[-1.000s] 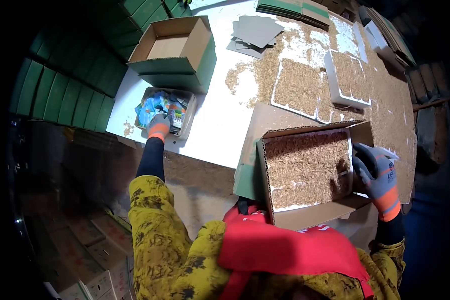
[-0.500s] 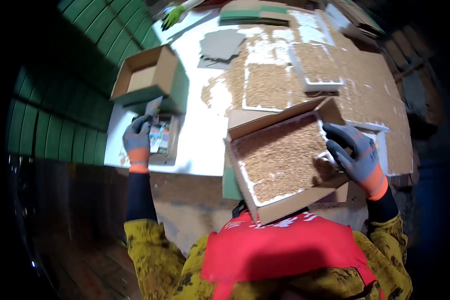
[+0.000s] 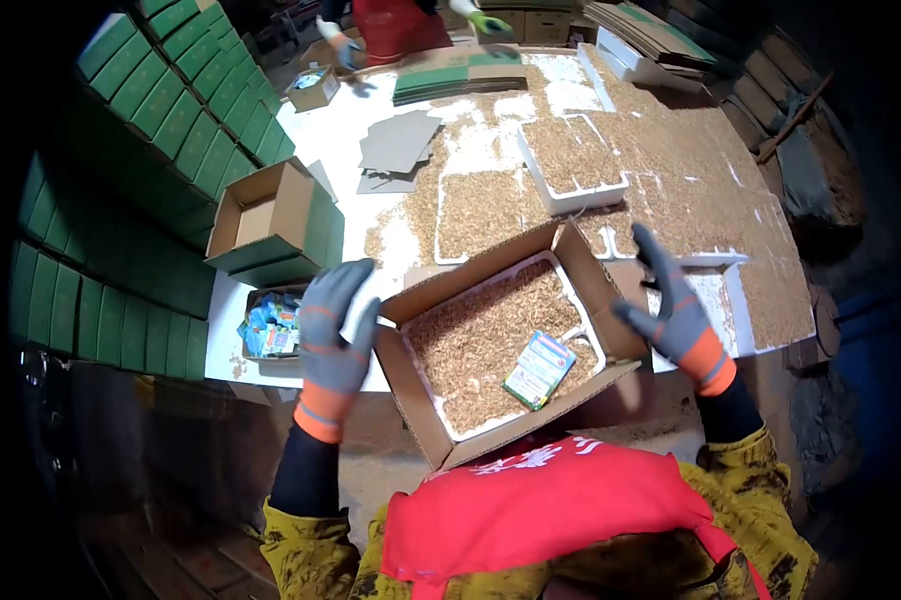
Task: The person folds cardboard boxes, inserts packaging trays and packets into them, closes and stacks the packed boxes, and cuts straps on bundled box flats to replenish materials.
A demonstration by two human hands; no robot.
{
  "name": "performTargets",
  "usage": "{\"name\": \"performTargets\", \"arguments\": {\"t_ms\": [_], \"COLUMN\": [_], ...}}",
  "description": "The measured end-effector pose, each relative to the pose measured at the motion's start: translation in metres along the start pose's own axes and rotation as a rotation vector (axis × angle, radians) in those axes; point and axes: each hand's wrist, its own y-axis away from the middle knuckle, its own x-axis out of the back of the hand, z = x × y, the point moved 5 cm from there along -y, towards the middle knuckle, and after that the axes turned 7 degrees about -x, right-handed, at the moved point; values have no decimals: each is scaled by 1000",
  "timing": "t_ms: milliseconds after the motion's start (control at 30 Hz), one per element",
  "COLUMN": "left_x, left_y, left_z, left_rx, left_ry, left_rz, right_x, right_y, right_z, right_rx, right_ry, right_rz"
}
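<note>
A cardboard carton stands tilted toward me at the table's front edge, with a white tray of brown, loose, grain-like material inside. On that material lies a small printed packet, blue, white and green. My left hand, in a grey and orange glove, is beside the carton's left wall, its fingers apart and nothing in them. Off the carton's right side, my right hand holds nothing, thumb and fingers spread. Left of my left hand is an open box of similar packets, partly hidden by it.
An open green carton stands behind the packets. Grey sheets, a filled white tray and flattened cartons lie farther back. Stacked green boxes line the left. A person in a red apron stands across the table.
My left hand has moved right from the packet box to the carton and let go of a packet, now lying on the brown material. My right hand has opened wider. The view has shifted.
</note>
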Motion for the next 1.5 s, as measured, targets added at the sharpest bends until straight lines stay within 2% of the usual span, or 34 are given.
{"name": "performTargets", "arguments": {"t_ms": [33, 67, 133, 233, 267, 300, 333, 367, 433, 467, 500, 533, 567, 600, 667, 700, 733, 767, 800, 833, 867, 933, 967, 1000, 1033, 1067, 1100, 1133, 1200, 1267, 1333, 1400, 1467, 1500], "left_x": [-4, -14, -31, -82, -106, -118, -122, -128, -130, -151, -134, -123, -111, -99, -73, -40, -30, 7, 27, 21, 16, 86, 124, 157, 188, 215, 232, 204, 236, 213, 182, 144, 127, 122], "left_y": [10, 21, 44, 69, 72, 65, 53, 47, 38, 47, 57, 73, 102, 132, 213, 245, 295, 331, 381, 459, 537, 645, 694, 735, 766, 783, 799, 868, 863, 897, 925, 952, 962, 967], "left_z": [-30, -59, -106, -120, -115, -84, -69, -74, -86, -107, -105, -104, -102, -100, -121, -144, -169, -196, -234, -272, -308, -367, -384, -390, -391, -385, -377, -368, -342, -324, -310, -304, -322, -339], "left_rx": [253, 502, 679, 881, 818, 1012, 1022, 945, 835, 635, 470, 468, 582, 728, 650, 501, 544, 650, 652, 694, 755, 1099, 1261, 1397, 1493, 1634, 1630, 1561, 1689, 1803, 1925, 2026, 2185, 2182], "left_ry": [108, 452, 639, 993, 989, 1356, 1580, 1594, 1483, 1403, 1108, 1204, 1452, 1684, 1785, 1585, 1440, 1561, 1467, 1195, 921, 610, 504, 461, 443, 568, 585, 605, 547, 568, 634, 717, 754, 742], "left_rz": [-36, 38, 30, 3, -38, 31, 76, 128, 208, 216, 206, 301, 254, 223, 65, -35, -157, -163, -148, -102, -78, 146, 319, 527, 753, 1099, 1314, 1440, 1298, 1397, 1283, 1396, 1346, 1348], "right_x": [-9, -18, -31, -31, -32, -35, -36, -34, -20, -11, -8, -10, -34, -73, -169, -218, -284, -358, -431, -505, -572, -692, -749, -805, -860, -923, -975, -1029, -1115, -1215, -1291, -1362, -1473, -1499], "right_y": [6, 9, 14, 15, 16, 18, 23, 29, 43, 52, 60, 68, 74, 82, 86, 82, 71, 60, 52, 51, 52, 65, 71, 77, 80, 82, 86, 85, 75, 60, 44, 20, -45, -72], "right_z": [3, 3, 19, 29, 26, 18, 16, 18, 25, 25, -8, -55, -113, -167, -232, -260, -266, -305, -343, -351, -363, -370, -367, -361, -355, -329, -319, -301, -286, -252, -249, -244, -180, -175], "right_rx": [-31, 35, -29, -181, -188, -216, -242, -263, -297, -313, -256, -202, -89, 37, 211, 250, 172, 247, 282, 161, 189, 340, 239, 152, 164, -99, -413, -643, -264, -974, -1001, -831, -375, -349], "right_ry": [-39, -26, 14, -256, -279, -316, -259, -203, -68, 12, 16, 10, 196, 379, 500, 468, 270, 172, 58, -34, -28, -24, -39, -239, -252, -360, -453, -634, -602, -587, -620, -612, -331, -155], "right_rz": [-96, -97, -116, -68, -47, -17, 46, 109, 251, 316, 423, 529, 579, 640, 559, 471, 287, 36, -227, -509, -776, -990, -1119, -1198, -1243, -1377, -1419, -1500, -1734, -1218, -1118, -968, -940, -893]}}
